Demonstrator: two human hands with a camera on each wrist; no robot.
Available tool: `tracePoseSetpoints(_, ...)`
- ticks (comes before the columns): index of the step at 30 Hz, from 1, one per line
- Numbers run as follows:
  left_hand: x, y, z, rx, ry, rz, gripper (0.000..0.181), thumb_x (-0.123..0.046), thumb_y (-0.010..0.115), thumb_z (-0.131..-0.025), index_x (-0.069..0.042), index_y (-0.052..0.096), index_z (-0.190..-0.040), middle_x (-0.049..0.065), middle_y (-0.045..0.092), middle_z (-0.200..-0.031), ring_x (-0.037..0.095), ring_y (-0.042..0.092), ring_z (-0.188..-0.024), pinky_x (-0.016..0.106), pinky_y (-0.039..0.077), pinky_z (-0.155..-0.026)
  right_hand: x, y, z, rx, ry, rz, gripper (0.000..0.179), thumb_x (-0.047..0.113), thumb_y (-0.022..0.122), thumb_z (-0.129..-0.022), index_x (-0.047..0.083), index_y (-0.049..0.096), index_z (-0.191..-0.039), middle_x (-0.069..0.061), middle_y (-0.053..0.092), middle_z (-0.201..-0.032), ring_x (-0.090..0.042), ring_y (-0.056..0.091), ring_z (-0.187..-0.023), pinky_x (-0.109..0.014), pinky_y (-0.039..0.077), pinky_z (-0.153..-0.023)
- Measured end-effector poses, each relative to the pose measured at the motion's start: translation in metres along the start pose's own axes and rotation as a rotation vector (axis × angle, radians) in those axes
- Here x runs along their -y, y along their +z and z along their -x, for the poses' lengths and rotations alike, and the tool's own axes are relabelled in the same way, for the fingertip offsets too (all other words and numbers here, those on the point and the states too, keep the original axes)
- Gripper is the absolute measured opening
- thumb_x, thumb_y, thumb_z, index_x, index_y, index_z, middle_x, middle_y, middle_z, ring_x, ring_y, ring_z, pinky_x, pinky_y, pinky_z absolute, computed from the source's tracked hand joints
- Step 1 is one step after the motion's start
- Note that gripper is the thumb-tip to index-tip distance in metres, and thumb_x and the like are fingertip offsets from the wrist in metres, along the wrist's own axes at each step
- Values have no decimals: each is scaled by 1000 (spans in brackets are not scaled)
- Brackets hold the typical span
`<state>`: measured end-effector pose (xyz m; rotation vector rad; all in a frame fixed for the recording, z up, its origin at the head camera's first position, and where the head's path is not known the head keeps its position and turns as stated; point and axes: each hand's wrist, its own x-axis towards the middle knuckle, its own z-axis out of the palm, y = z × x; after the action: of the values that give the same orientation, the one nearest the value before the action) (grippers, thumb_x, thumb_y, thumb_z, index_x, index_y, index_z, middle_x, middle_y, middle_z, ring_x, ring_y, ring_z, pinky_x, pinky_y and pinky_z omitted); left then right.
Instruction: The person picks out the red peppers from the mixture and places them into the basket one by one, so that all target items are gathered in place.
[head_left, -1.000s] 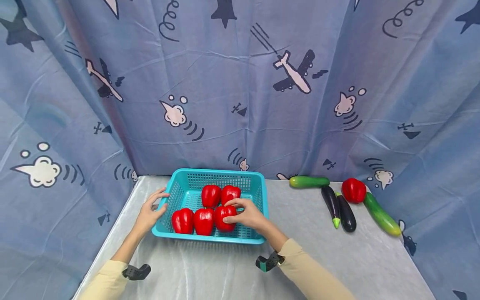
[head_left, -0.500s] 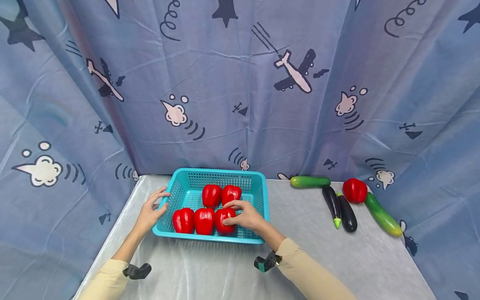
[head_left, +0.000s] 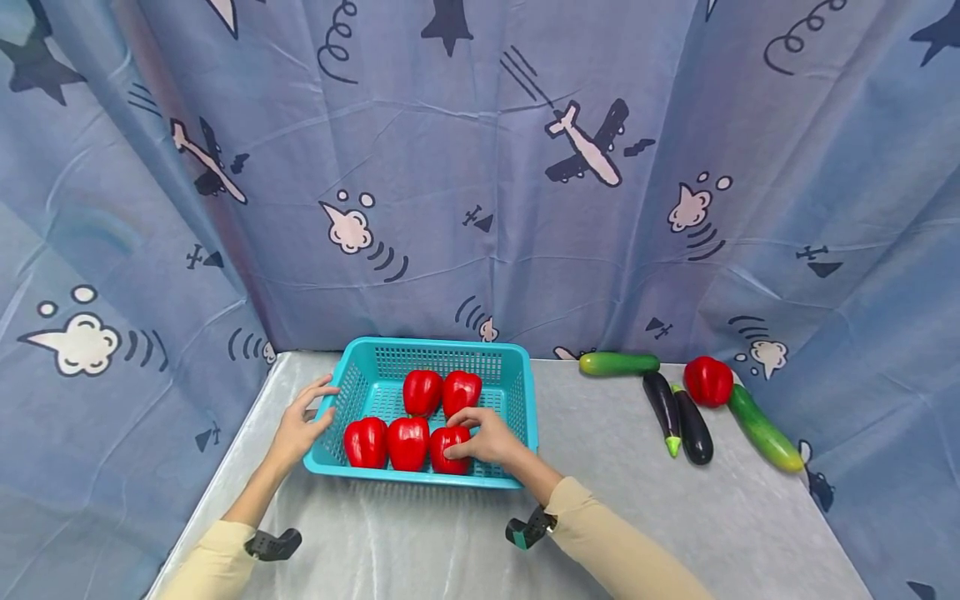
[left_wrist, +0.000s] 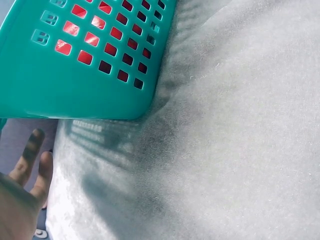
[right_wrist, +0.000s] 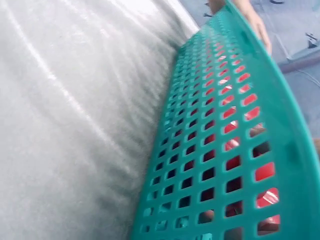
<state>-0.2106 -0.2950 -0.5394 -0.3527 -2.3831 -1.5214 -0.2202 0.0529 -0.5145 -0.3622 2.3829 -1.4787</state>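
Observation:
A turquoise plastic basket holds several red bell peppers, two at the back and three along the front. In its front right part my right hand grips a red bell pepper, thumb on the near side and fingers over the top. To the left of that pepper sits another bell pepper. My left hand touches the basket's left rim, its fingers spread and fairly straight; the left wrist view shows these fingers beside the basket's end. The basket wall mostly hides the right hand in the right wrist view.
Right of the basket on the pale cloth lie a cucumber, two eggplants, a loose red bell pepper and a second cucumber. A patterned blue curtain hangs behind and at both sides of the table.
My right hand has shifted slightly towards me and down with the gripped bell pepper, now in line with the front row. My left hand stays at the rim.

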Motion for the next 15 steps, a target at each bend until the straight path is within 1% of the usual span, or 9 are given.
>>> tracePoseSetpoints(4, -2, 0, 0, -2, -11, 8, 32, 10, 62, -95, 8, 63, -127, 26, 42, -151, 42, 41, -135, 12, 43, -85, -1, 3, 1, 3, -12, 32, 40, 8, 91, -75, 8, 70, -110, -13, 61, -116, -35, 52, -114, -39, 59, -70)
tracePoseSetpoints(7, -7, 1, 0, -7, -10, -2, 32, 12, 61, -94, 10, 62, -126, 28, 42, -150, 44, 41, -134, 13, 43, -85, 0, 3, 1, -6, -10, 34, 40, 7, 91, -75, 8, 70, -109, -14, 60, -117, -36, 52, -114, -39, 59, -70)
tracePoseSetpoints(9, -14, 1, 0, -9, -6, -4, 31, 14, 61, -94, 12, 62, -125, 31, 42, -148, 46, 41, -133, 14, 44, -85, 0, 4, 0, -13, 3, 30, 39, 7, 90, -75, 9, 70, -109, -13, 60, -117, -36, 52, -114, -39, 59, -71)
tracePoseSetpoints(12, -30, 0, 0, -7, -4, -4, 31, 16, 60, -92, 15, 61, -123, 35, 42, -146, 50, 41, -132, 17, 45, -85, 1, 4, -1, -18, 6, 27, 39, 7, 90, -75, 9, 70, -108, -13, 60, -116, -36, 52, -114, -39, 59, -70)
tracePoseSetpoints(15, -36, 0, 1, 1, 7, -19, 29, 15, 60, -93, 17, 60, -122, 38, 42, -144, 53, 42, -129, 20, 47, -84, 2, 4, -2, -16, 5, 20, 38, 7, 90, -75, 9, 71, -108, -13, 60, -116, -35, 52, -113, -40, 59, -70)
